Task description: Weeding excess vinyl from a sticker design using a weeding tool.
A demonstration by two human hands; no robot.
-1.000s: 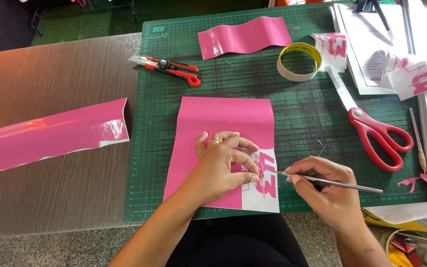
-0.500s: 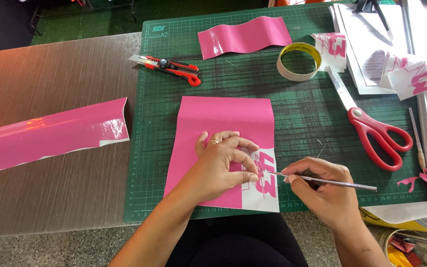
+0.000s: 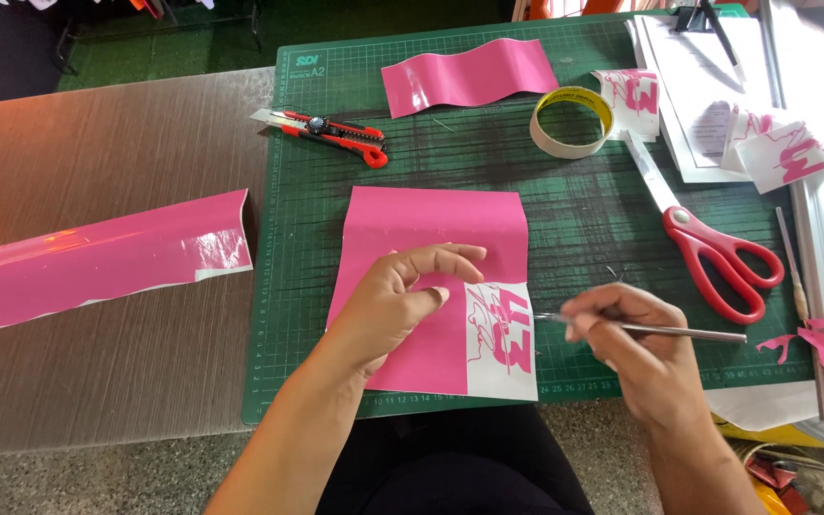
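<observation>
A pink vinyl sheet [image 3: 431, 229] lies on the green cutting mat [image 3: 584, 191]. Its lower right corner is stripped to white backing [image 3: 503, 329] with pink cut shapes left on it. My left hand [image 3: 398, 300] rests on the sheet, fingers curled just left of the white patch. My right hand [image 3: 636, 348] holds a thin metal weeding tool [image 3: 679, 331], its tip at the white patch's right edge.
Red-handled scissors [image 3: 717, 250], a tape roll [image 3: 571, 119], a red utility knife [image 3: 331, 132] and a wavy pink strip [image 3: 469, 74] lie on the mat. A long pink roll [image 3: 97, 257] lies on the table at left. Papers and pink scraps sit at right.
My left hand has lifted its fingers off the white patch and shifted left. My right hand has drawn the tool to the right, off the cut shapes.
</observation>
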